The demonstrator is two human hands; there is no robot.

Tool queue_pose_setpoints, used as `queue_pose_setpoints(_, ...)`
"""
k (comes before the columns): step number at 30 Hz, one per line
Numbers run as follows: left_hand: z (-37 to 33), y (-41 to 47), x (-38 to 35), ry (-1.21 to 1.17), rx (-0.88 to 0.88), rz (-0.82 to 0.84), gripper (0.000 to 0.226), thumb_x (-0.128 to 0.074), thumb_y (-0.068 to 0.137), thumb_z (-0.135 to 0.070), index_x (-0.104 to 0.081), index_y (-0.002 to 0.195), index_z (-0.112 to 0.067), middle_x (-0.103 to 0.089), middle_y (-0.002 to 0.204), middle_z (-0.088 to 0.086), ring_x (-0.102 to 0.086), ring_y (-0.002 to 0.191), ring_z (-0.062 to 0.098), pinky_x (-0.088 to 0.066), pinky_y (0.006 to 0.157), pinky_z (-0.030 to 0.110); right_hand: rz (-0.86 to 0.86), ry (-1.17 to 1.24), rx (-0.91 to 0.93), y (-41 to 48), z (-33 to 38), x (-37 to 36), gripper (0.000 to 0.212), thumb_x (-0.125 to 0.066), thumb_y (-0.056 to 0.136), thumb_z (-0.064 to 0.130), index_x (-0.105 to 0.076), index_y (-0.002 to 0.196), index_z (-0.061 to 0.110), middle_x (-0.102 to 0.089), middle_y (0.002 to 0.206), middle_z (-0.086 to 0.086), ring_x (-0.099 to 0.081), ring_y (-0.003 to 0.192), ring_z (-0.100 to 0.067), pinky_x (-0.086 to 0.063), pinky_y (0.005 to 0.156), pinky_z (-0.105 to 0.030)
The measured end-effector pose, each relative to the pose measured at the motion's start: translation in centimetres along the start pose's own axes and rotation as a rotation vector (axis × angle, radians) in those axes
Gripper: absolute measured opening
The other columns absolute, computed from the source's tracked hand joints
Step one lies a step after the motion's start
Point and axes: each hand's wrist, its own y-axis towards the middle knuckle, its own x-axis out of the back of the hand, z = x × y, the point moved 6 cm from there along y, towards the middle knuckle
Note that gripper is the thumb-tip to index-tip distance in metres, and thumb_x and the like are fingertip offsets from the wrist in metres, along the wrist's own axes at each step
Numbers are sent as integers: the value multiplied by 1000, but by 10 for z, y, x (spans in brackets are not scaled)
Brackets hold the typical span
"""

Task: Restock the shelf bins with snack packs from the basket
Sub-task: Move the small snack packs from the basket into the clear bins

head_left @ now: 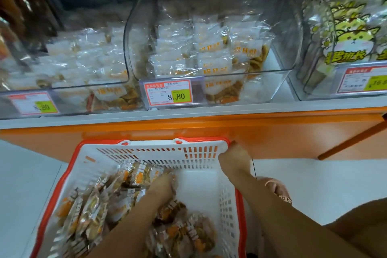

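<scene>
A white basket (194,154) with an orange-red rim sits on the floor below the shelf, filled with several clear snack packs (92,205). My left hand (162,186) reaches down into the packs, its fingers buried among them. My right hand (234,157) grips the basket's far right corner at the rim. Above, a clear shelf bin (209,81) in the middle holds several white-and-orange snack packs (213,56). A second clear bin (69,90) at the left holds the same kind.
An orange shelf front (272,134) runs across under the bins. Price tags reading 8.80 (168,94) hang on the bin fronts. At the right a bin holds yellow cartoon-printed bags (345,37). A sandalled foot (278,190) stands on the white floor beside the basket.
</scene>
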Motion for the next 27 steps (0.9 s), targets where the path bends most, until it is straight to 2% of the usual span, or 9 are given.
queue_pose_setpoints(2,3,-9,9,-23,-17,-36,9,-67,85,-12,-68,84,-21,-68,99,-1,-64,97,13,-49,78,20,-9,1,12,0,1,0,12,-47,91,7,-51,83,15,-54,76,5,-53,62,-11,-37,45,-16)
queue_pose_setpoints(4,5,-22,22,-90,-56,-79,16,-65,85,-9,-76,91,-18,-71,97,-2,-65,92,12,-48,74,18,-4,29,12,-2,1,-1,11,-48,93,10,-52,84,16,-57,80,3,-55,66,-13,-42,50,-19)
queue_pose_setpoints(8,3,-59,67,-371,-167,-208,26,-61,83,2,-76,65,-11,-72,69,1,-67,64,18,-57,71,35,14,58,4,-6,0,1,7,-50,95,16,-55,97,12,-62,88,-2,-55,65,-11,-46,57,-22)
queue_pose_setpoints(12,4,-101,116,-684,-157,-187,26,-63,83,6,-73,64,-8,-71,68,1,-69,66,19,-58,64,31,166,49,-74,-11,5,3,44,-56,93,21,-39,130,6,-59,114,-9,-63,95,-22,-53,76,-30)
queue_pose_setpoints(16,-8,-150,161,-975,-301,-98,17,-64,87,1,-69,75,-9,-67,74,2,-67,75,16,-58,74,29,342,-300,149,-29,46,29,16,-61,89,30,-62,98,16,-67,98,2,-65,82,-12,-54,77,-26)
queue_pose_setpoints(19,-23,-184,191,-1135,-431,-101,7,-70,80,-11,-66,85,-8,-64,70,3,-65,68,14,-58,74,28,456,-449,352,-56,86,72,24,-50,96,34,-54,79,18,-56,84,3,-53,75,-9,-44,68,-20)
queue_pose_setpoints(23,-41,-218,224,-1373,-587,-192,5,-59,84,-2,-62,87,-2,-68,69,4,-68,63,13,-58,66,23,516,65,488,-104,130,141,34,-40,102,23,-49,69,26,-49,70,6,-47,58,-1,-39,59,-11)
queue_pose_setpoints(25,-53,-228,239,-1464,-654,-219,14,-56,82,-5,-62,93,0,-70,78,7,-69,70,13,-57,66,21,485,303,587,-122,143,175,37,-41,99,34,-53,68,18,-44,67,0,-46,57,-8,-43,67,-16)
queue_pose_setpoints(27,-64,-235,254,-1531,-702,-256,23,-58,78,-8,-60,98,1,-70,86,10,-70,76,15,-58,68,22,453,258,736,-133,160,198,47,-45,89,52,-60,77,9,-55,74,-10,-53,69,-26,-49,81,-30)
